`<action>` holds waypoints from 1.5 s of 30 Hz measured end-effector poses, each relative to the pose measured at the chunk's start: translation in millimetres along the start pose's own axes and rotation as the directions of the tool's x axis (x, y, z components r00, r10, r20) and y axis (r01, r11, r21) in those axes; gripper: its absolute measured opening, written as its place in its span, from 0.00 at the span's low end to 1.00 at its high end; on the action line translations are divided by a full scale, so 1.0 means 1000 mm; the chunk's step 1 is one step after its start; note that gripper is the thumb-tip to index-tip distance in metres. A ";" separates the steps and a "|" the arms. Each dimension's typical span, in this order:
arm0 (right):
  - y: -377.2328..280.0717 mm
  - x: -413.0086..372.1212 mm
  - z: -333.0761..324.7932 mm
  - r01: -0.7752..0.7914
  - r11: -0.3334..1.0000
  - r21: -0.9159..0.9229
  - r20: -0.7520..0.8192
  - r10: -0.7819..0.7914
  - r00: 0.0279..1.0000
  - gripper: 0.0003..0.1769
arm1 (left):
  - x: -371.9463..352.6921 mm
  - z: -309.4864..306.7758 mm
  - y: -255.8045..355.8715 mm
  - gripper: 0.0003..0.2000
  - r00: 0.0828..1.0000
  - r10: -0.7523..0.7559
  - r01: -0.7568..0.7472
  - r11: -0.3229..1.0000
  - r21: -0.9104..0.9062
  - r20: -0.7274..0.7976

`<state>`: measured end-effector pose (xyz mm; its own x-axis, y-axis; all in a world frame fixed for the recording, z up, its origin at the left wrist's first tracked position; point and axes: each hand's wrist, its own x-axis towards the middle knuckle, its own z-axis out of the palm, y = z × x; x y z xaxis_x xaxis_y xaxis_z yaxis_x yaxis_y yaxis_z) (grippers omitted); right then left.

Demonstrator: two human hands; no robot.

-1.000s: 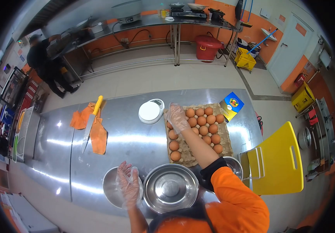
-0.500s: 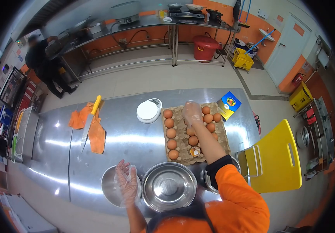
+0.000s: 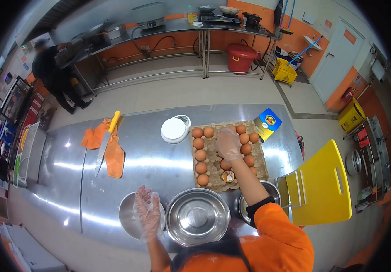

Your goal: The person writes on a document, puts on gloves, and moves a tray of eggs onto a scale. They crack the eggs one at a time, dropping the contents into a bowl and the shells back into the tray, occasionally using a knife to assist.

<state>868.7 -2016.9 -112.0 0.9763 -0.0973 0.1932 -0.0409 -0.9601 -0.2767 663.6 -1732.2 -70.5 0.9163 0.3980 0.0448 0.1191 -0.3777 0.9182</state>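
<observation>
My right hand (image 3: 229,144), in a clear plastic glove, reaches down into a cardboard egg tray (image 3: 213,158). Its fingertips are hidden, so whether they grip an egg cannot be seen. Brown eggs (image 3: 200,155) fill a column on the left, and several more sit on the right. A single egg (image 3: 208,132) is at the far end of the second column. Near the tray's front edge lies a broken eggshell (image 3: 227,176). My gloved left hand (image 3: 148,211) is palm up over a steel bowl (image 3: 128,216), fingers loosely curled and apart, holding nothing.
Beside the left bowl stands a larger steel bowl (image 3: 198,217); another pot (image 3: 272,192) is partly under my right arm. A white scale (image 3: 175,130), blue-yellow box (image 3: 269,123), yellow board (image 3: 320,190), and knife (image 3: 109,136) on orange cloth (image 3: 114,159) surround them. A person (image 3: 52,72) works at back left.
My right hand has moved slightly nearer and to the right over the tray. An egg now shows at the far end of the second column, where none showed before. My left hand stays put.
</observation>
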 end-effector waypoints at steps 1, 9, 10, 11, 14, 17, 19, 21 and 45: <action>0.006 -0.003 0.008 -0.007 1.000 -0.004 0.002 0.007 1.000 0.08 | 0.000 0.002 -0.001 0.25 1.000 -0.002 0.002 1.000 0.000 0.008; 0.012 0.008 0.017 0.005 0.996 -0.088 0.058 0.000 0.998 0.07 | 0.000 0.011 0.006 0.25 0.997 0.041 -0.040 0.999 -0.022 0.062; 0.011 0.010 0.012 0.002 0.996 -0.088 0.052 0.002 0.999 0.07 | -0.001 0.010 0.008 0.25 0.997 0.047 -0.046 0.999 -0.024 0.063; 0.009 0.010 0.008 -0.008 0.995 -0.099 0.054 0.014 0.998 0.07 | -0.003 0.008 0.010 0.25 0.997 0.045 -0.043 0.999 -0.031 0.062; -0.002 0.007 -0.014 -0.037 0.993 -0.112 0.108 0.049 0.993 0.08 | -0.007 0.000 0.015 0.25 0.997 0.058 -0.057 0.998 -0.030 0.045; -0.027 0.006 -0.036 -0.010 0.994 -0.110 0.191 0.031 0.981 0.10 | -0.007 -0.006 0.014 0.25 0.998 0.058 -0.058 0.998 -0.012 0.015; -0.025 0.001 -0.015 0.016 0.994 -0.104 0.228 0.008 0.974 0.10 | -0.009 -0.007 0.012 0.25 0.999 0.041 -0.041 0.999 0.004 0.018; -0.011 0.004 0.042 0.061 0.990 0.127 0.027 -0.065 0.998 0.12 | -0.009 -0.005 0.011 0.25 0.999 0.043 -0.043 0.999 -0.024 0.013; 0.001 -0.053 0.038 0.208 0.961 0.181 -0.070 -0.199 0.978 0.10 | -0.015 -0.001 0.015 0.25 0.997 0.071 -0.072 0.997 0.010 0.019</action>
<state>825.1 -2003.2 -158.0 0.9476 0.0772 0.3100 0.2026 -0.8955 -0.3962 651.0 -1743.0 -57.1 0.9296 0.3539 0.1027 0.0569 -0.4133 0.9088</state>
